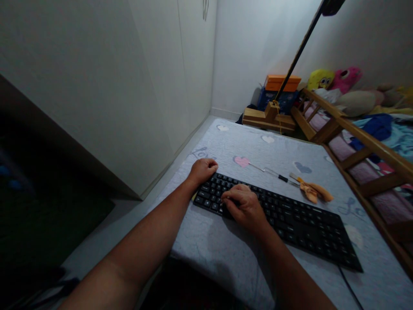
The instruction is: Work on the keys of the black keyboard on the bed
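While facing the pale blue, heart-patterned, cloth-covered desk (201, 234), lets the thin black cable (350, 286) trail nearward from the right end of the long black plastic keyboard (287, 217), perhaps to spare both hands. Has the keyboard slanted over the desk, left end farther off, seemingly to suit the reach. Holds the right hand (241, 202) over its left-side keys, fingers bent in towards the thumb, probably for fine control; cannot tell of anything small pinched inside. Sets the left hand (202, 170), fingers curled, at the far left corner, likely to stop any sliding; cannot tell of a real grip on the edge.

Just beyond the keys, has the slim metal tool with a black handle (283, 178) and the crumpled orange cloth (311, 192) laid close together, presumably for easy reach without crowding the keyboard. Past the desk, find a broad wooden stand (258, 116) under a slanting black pole (301, 47), likely wide against tipping. Farthest, by the wall, note a flat orange box (272, 82) stacked on a dark blue box (266, 98), perhaps to save floor.
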A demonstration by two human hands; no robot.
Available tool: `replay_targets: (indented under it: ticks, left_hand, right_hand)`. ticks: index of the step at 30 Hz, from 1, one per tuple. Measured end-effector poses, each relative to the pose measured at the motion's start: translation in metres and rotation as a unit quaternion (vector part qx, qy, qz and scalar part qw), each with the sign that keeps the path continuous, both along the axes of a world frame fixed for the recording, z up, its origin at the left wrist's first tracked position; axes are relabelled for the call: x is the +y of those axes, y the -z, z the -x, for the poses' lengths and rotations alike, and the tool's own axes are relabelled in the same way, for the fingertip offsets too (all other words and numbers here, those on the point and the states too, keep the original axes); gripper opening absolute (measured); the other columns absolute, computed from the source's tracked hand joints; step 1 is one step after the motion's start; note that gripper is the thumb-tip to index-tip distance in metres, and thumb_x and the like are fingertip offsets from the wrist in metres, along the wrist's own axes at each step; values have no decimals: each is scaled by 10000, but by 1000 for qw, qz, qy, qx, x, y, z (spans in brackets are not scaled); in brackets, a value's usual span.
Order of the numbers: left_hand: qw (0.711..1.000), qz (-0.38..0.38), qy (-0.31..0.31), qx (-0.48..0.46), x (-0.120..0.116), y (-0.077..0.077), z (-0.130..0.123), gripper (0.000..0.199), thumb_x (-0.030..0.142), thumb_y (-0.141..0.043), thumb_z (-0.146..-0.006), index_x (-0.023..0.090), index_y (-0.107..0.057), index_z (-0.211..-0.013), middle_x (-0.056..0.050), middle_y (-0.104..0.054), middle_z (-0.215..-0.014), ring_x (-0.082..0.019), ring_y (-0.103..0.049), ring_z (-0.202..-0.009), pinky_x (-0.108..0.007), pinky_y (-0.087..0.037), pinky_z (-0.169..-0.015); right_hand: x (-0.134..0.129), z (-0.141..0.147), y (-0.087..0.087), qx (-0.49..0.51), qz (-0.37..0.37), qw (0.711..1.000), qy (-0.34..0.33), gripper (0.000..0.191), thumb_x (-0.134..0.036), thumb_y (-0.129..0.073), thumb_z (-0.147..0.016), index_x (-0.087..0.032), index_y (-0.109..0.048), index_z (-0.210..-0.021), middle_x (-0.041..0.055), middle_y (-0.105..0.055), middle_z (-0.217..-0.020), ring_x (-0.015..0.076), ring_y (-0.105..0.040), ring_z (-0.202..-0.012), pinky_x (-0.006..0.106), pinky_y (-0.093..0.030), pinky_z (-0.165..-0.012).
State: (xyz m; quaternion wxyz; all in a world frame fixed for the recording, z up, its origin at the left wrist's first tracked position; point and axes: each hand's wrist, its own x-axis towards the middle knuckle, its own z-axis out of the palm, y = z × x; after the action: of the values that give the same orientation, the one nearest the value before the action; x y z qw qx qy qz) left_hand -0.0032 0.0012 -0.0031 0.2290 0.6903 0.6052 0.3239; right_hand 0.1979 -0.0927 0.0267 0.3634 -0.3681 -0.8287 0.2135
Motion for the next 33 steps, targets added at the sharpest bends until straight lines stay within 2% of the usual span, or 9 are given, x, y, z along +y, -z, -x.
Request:
replay_targets:
  ticks: [13, 20, 23, 30, 33]
  left_hand:
    - [1000, 0, -3, -3, -1, -2, 0, 220, 285, -570, -802, 187, -765, -824, -36, -767, -812, -187, -682, -792, -269, -501, -730]
    - [1000, 1, 0, -7, 0, -1, 0, 214, 276, -574, -803, 183, -766, -802, -34, -762, -793, -183, -677, -781, -266, -496, -721]
    - [1000, 1, -1, -8, 0, -1, 0, 221, 277, -572, -804, 179, -769, -814, -38, -760, -787, -184, -677, -770, -267, -497, -714]
    - [1000, 3, -3, -7, 1, 0, 0, 224, 284, -576, -805, 178, -772, -828, -38, -764, -804, -184, -680, -779, -267, -498, -719]
    - [1000, 4, -4, -7, 1, 0, 0, 218, 276, -578, -805, 180, -773, -822, -33, -764, -797, -179, -680, -787, -258, -497, -723]
  right_hand:
    - [3, 9, 1, -13, 7, 1000, -7, 176, -129, -600, -874, -226, -746, -867, 36, -685, -809, 188, -611, -820, 342, -468, -801]
    - [14, 18, -11, -81, 18, 996, -23, 146, -126, -639, -853, -213, -756, -865, 30, -694, -786, 175, -620, -771, 316, -460, -757]
    - [19, 20, -14, -100, 18, 995, -4, 158, -119, -629, -853, -215, -754, -851, 28, -691, -768, 177, -620, -757, 319, -456, -757]
    - [18, 18, -4, -58, 3, 998, 35, 142, -125, -643, -853, -212, -753, -875, 37, -695, -798, 193, -624, -796, 331, -455, -783]
    - [17, 19, -1, -39, -1, 999, 32, 147, -117, -639, -856, -207, -752, -880, 36, -695, -798, 191, -625, -801, 327, -456, -781]
